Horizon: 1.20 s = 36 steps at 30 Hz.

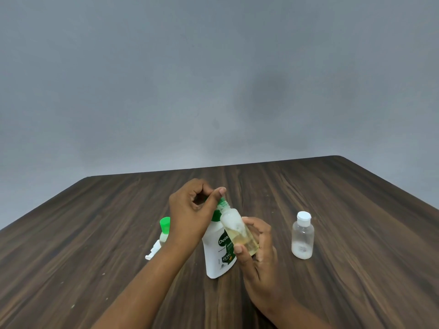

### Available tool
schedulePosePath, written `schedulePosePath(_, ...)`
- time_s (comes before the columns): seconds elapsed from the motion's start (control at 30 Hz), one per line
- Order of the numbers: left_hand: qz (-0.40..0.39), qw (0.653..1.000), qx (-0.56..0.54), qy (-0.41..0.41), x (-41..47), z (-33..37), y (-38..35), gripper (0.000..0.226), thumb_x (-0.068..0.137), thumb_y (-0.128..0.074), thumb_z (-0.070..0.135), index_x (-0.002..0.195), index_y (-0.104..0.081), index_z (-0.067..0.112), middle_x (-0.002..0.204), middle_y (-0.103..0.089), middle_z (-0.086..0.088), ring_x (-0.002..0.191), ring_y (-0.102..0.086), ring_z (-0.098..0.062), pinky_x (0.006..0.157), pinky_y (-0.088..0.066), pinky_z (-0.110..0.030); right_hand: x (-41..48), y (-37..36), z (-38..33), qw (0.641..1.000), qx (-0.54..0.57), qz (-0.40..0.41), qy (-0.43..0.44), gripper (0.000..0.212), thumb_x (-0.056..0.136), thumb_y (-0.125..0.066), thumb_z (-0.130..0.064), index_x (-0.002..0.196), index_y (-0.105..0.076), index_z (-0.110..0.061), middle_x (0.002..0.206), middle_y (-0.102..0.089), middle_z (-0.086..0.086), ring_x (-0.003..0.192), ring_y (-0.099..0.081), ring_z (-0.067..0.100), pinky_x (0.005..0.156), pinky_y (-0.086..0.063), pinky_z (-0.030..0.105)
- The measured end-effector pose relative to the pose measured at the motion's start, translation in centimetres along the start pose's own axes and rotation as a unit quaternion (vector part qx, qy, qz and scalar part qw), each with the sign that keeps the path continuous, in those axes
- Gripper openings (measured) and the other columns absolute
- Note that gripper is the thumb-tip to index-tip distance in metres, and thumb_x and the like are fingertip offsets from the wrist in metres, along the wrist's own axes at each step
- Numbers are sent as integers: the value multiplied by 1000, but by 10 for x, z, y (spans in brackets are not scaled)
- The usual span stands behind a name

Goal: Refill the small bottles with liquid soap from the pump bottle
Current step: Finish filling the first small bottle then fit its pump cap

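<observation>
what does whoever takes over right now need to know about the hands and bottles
The left hand grips the head of the pump bottle.
The right hand holds an uncapped small bottle tilted, neck up at that head, partly filled with amber soap.
The white-capped bottle stands to the right, shut, only pale residue inside.
The green-capped bottle stands behind the left forearm, a white cap lying beside it on the table.
Done: this fill started. Left: finish and cap it, fill the white-capped bottle, check the green-capped one.

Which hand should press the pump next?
Left. The left hand rests on top of the pump bottle; the right hand grips the small bottle, tilted with its mouth at the nozzle.
</observation>
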<state>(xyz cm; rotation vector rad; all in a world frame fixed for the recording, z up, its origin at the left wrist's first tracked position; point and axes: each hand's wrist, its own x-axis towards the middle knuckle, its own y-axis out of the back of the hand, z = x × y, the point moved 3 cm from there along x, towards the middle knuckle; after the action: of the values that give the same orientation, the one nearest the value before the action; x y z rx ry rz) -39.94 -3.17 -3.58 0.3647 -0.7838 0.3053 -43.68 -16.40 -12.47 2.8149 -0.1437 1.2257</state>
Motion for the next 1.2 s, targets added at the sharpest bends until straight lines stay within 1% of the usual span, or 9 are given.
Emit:
schedulePosePath(0.13, 9, 1000, -1, -4, 1, 2, -1, 28, 78, -74, 18, 59, -58, 6, 60, -61, -7, 58, -58, -23, 55, -49, -38, -1, 0, 1, 1000, -7, 4, 9, 38, 91, -46, -57, 123, -39, -38, 100, -64, -20, 78, -65, 2, 64, -50, 13)
schedulePosePath(0.23, 3, 1000, 10, -8, 6, 6, 0, 26, 76, -75, 16, 59, -58, 8, 60, -61, -5, 58, -58, -18, 53, -46, -26, 0, -2, 1, 1000, -21, 5, 14, 40, 90, -44, -63, 124, -37, -43, 102, -63, -19, 77, -65, 4, 63, -53, 20)
schedulePosePath(0.33, -9, 1000, 23, -14, 10, 9, 0, 26, 75, -75, 15, 58, -57, 8, 60, -62, -3, 57, -57, -15, 53, -44, -19, 1, -2, 1, 1000, -28, 5, 11, 42, 89, -43, -65, 124, -36, -44, 105, -61, -24, 80, -64, 1, 65, -52, 16)
schedulePosePath(0.53, -4, 1000, 16, -10, 2, 2, -1, 31, 78, -74, 17, 58, -54, 5, 58, -59, -9, 57, -56, -25, 54, -46, -37, 0, 1, 0, 1000, -5, 7, 7, 34, 92, -49, -44, 123, -40, -32, 104, -62, -27, 86, -63, -1, 69, -49, 9)
schedulePosePath(0.7, 1, 1000, 14, -13, 2, 3, -1, 31, 78, -74, 17, 58, -54, 5, 59, -58, -9, 57, -56, -26, 54, -47, -39, 1, 1, -2, 1000, -2, 12, 10, 37, 92, -48, -49, 123, -41, -29, 105, -61, -26, 88, -63, -3, 70, -48, 8)
schedulePosePath(0.8, -7, 1000, 12, -5, 6, 8, -1, 28, 77, -74, 17, 59, -57, 6, 60, -61, -7, 58, -58, -22, 54, -46, -28, 3, -1, -4, 1000, -1, 15, 10, 44, 91, -45, -59, 124, -40, -30, 107, -61, -26, 89, -63, -3, 70, -49, 9)
schedulePosePath(0.9, -31, 999, 22, -4, 12, 12, 0, 27, 76, -75, 16, 59, -58, 5, 58, -59, -1, 54, -52, -7, 52, -40, -16, 3, 0, -1, 1000, -2, 14, 10, 39, 91, -49, -50, 124, -39, -31, 108, -60, -28, 89, -63, -4, 70, -49, 9)
schedulePosePath(0.97, -45, 999, 26, -6, 13, 12, 0, 27, 75, -75, 16, 59, -58, 5, 57, -57, 2, 53, -49, -4, 51, -38, -13, 3, 0, -1, 1000, -5, 13, 12, 41, 92, -47, -55, 124, -39, -31, 108, -60, -27, 89, -63, -3, 69, -49, 10)
schedulePosePath(1.2, -39, 999, 22, -13, 3, 5, 0, 29, 78, -73, 18, 60, -57, 3, 61, -59, -7, 60, -56, -24, 57, -47, -40, -1, 2, -1, 1000, -9, 15, 11, 39, 92, -44, -59, 122, -41, -35, 98, -62, -22, 79, -63, 2, 62, -50, 16)
